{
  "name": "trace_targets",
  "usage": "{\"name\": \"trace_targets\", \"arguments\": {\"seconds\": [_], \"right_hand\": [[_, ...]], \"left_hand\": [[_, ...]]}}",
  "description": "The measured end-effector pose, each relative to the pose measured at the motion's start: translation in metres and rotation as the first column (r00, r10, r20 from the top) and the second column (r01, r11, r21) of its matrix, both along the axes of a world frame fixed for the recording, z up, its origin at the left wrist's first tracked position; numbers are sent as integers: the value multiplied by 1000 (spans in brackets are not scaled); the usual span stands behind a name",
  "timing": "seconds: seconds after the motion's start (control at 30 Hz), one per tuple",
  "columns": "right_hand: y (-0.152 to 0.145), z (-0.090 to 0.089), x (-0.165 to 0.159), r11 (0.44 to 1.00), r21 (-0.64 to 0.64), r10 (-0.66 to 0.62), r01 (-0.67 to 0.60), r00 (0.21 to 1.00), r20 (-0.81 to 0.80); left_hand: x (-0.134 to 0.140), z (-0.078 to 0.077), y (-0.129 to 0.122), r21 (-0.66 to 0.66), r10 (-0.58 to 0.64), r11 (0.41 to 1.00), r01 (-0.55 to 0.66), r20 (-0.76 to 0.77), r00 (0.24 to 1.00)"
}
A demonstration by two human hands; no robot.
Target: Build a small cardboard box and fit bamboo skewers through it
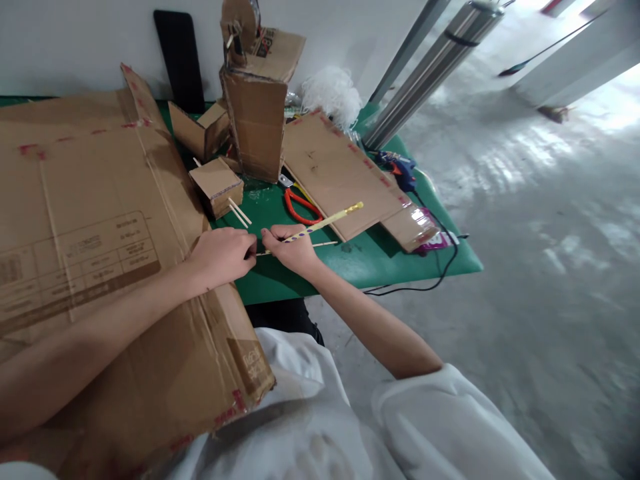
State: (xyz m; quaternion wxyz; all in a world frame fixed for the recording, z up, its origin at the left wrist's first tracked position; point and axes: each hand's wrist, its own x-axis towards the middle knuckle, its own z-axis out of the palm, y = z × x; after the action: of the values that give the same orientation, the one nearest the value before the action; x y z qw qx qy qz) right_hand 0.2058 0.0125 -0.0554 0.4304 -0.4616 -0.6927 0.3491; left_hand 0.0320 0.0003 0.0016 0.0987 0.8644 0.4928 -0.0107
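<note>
My right hand (295, 251) is closed around a yellow pencil (327, 220) with dark dots, its metal-capped end pointing up and right. A thin wooden stick (325, 245) runs beneath this hand toward my left hand (225, 257). My left hand's fingers are curled at the stick's left end, by the edge of the large cardboard sheet (100, 180); its fingertips are partly hidden. Just beyond the hands, a small cardboard box (217, 183) has two thin sticks (240, 212) poking out. Scissors with red-orange handles (303, 207) lie close to the pencil.
A tall cardboard structure (257, 123) stands at the back, beside an open cardboard piece (203, 130) and a black slab (180, 60). Rightward are a flat cardboard panel (345, 177), a blue glue gun (403, 173) with its cord, white stringy material (333, 97) and a metal post (430, 73).
</note>
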Motion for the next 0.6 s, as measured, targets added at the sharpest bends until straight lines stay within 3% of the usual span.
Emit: {"name": "trace_targets", "arguments": {"seconds": [0.6], "right_hand": [[3,-1,0,1000,-6,15,-15,1000,-2]], "left_hand": [[-2,-5,2,34,-47,998,47,10,999]]}}
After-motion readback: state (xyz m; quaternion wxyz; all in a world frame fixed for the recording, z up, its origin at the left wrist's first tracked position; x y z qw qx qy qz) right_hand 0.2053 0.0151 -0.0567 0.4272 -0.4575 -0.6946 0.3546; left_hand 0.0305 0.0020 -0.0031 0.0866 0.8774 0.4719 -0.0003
